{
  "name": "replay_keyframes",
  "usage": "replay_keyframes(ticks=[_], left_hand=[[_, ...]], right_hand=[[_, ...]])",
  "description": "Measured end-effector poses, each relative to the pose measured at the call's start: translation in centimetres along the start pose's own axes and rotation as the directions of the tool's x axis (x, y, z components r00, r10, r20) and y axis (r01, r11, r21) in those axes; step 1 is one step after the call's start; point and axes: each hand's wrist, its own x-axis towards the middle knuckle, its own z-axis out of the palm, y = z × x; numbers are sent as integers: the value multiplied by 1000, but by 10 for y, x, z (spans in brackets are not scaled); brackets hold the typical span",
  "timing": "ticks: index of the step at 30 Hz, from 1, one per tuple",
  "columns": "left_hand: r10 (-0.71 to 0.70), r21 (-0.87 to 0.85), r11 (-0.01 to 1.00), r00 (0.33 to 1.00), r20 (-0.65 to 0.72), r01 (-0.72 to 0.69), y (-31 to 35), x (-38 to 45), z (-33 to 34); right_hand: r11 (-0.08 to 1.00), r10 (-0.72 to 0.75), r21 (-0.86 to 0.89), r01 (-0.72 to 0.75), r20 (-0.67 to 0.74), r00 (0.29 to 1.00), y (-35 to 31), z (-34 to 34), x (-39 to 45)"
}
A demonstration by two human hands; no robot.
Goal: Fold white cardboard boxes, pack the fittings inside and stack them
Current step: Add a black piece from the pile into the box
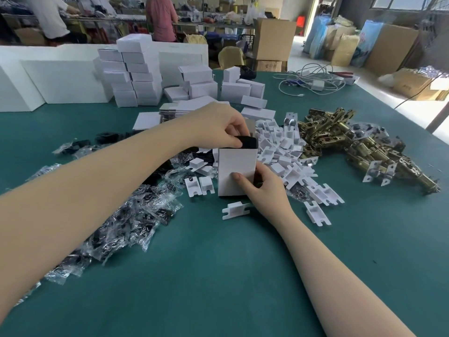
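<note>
A white cardboard box (229,166) stands upright on the green table, its top open. My right hand (261,188) grips its lower right side, thumb on the front face. My left hand (218,125) is above the opening, pinching a black fitting (247,142) that sits partly inside the box. Folded white boxes are stacked (136,74) at the back left. A pile of flat box blanks (179,110) lies just behind my left hand.
Bagged black parts (126,215) are spread at the left. White plastic inserts (286,147) are heaped right of the box, with brass latch mechanisms (359,142) beyond. Cables (313,80) lie at the far right. Two people work at benches behind the table.
</note>
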Motion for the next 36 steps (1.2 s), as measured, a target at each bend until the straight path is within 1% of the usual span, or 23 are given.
replay_keyframes(ticks=[3,6,14,19,21,22,23,24,25,26,27,28,29,30,31,32,33,36], left_hand=[[-16,23,1000,997,82,14,2,2,-4],[-39,99,995,986,162,23,5,5,-2],[-45,254,967,964,263,-24,6,6,5],[-43,351,934,958,282,-62,10,-1,9],[-11,396,915,976,220,-79,10,-5,11],[35,408,909,991,129,-85,11,-9,13],[106,408,909,994,-25,-87,12,-15,15],[207,401,910,954,-216,-107,13,-22,19],[318,413,898,873,-369,-153,14,-31,22],[404,441,876,795,-453,-195,16,-41,28],[440,464,861,767,-467,-211,18,-50,36],[406,458,867,811,-422,-196,19,-59,45],[299,433,891,894,-333,-137,18,-66,56],[165,413,909,959,-229,-57,16,-71,67],[58,400,917,988,-142,3,10,-75,77],[6,379,925,997,-77,23,4,-77,85],[-13,353,935,999,-30,23,1,-78,91],[-25,302,953,999,37,12,-3,-79,100]], right_hand=[[1000,6,3,-6,1,1000,0,0,0],[1000,2,8,-3,4,1000,-1,0,-1],[1000,10,-4,-10,24,1000,-1,-1,-2],[1000,13,-8,-13,29,999,-1,-1,-1],[1000,15,-5,-15,28,1000,-1,-1,-2],[1000,12,1,-12,24,1000,-1,-1,-2],[1000,8,12,-8,20,1000,-1,-1,-2],[1000,2,25,-3,17,1000,-2,-2,-2],[999,-3,32,3,17,1000,-2,-2,-2],[1000,-7,30,7,17,1000,-3,-2,-2],[1000,-9,21,8,17,1000,-3,-2,-1],[1000,-8,12,7,19,1000,-2,-2,-1],[1000,-3,9,3,24,1000,-1,-2,0],[1000,2,8,-2,22,1000,0,-1,0],[1000,2,3,-2,13,1000,1,-1,1],[1000,-4,-4,4,1,1000,1,-1,1],[1000,-10,-7,10,-8,1000,1,0,1],[1000,-22,-8,22,-17,1000,2,0,1]])
